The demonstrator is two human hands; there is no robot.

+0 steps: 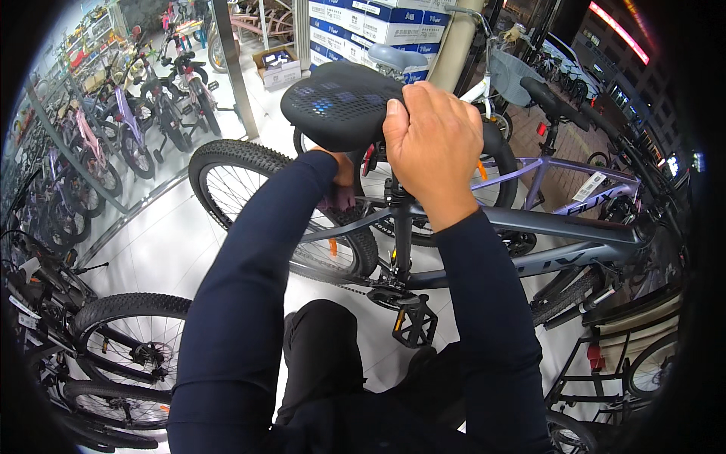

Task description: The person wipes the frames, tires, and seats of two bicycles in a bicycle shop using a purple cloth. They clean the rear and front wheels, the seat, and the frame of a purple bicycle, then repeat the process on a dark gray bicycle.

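Observation:
A black bicycle saddle point(336, 113) with a perforated top and blue marks is in front of me, on a grey bicycle point(567, 234). My right hand point(435, 132) is closed over the saddle's narrow end, its thumb on the top. Behind and below the saddle is my left hand point(345, 172), mostly hidden by the saddle and my sleeve. A dark purplish cloth point(338, 200) shows in it, close to the rear wheel point(249, 170). Below the saddle stand the seat post point(402, 242) and a black pedal point(415, 321).
A purple bicycle point(556, 170) stands just beyond. Other bicycles crowd the left, including a dark one with a knobby tyre point(132, 303). Stacked blue-and-white cartons point(378, 26) and an open box point(278, 68) are at the back. A metal post point(236, 68) rises at the far left.

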